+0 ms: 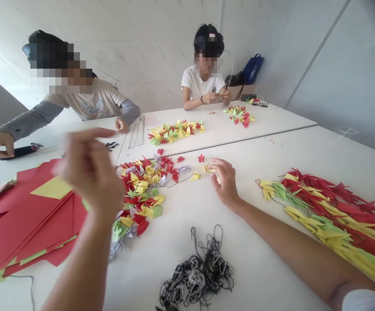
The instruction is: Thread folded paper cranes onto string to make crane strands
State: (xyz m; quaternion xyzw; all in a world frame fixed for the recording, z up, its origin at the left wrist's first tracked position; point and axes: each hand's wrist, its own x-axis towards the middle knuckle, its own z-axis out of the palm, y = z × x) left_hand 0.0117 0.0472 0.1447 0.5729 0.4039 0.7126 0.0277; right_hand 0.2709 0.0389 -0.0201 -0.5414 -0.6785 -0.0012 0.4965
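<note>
My left hand [92,166] is raised over the left side of the table, blurred by motion. Its fingers look curled in a pinch, but anything between them is too smeared to make out. Low on the table, my right hand [224,179] has its fingertips at a small yellow folded paper crane [207,167], thumb apart from the fingers. Just left of it lie another yellow crane [195,176] and a red one [201,158]. A dark thread [179,180] runs towards a heap of red, yellow, green and lilac paper cranes [142,185].
Red paper sheets [28,216] are stacked at left. Tangled black and grey cord [198,276] lies in front. Strung cranes [330,207] fill the right side, partly behind my forearm. Across the table sit two people [93,101] [205,88], with crane piles [176,131] and a ruler [137,134] nearby.
</note>
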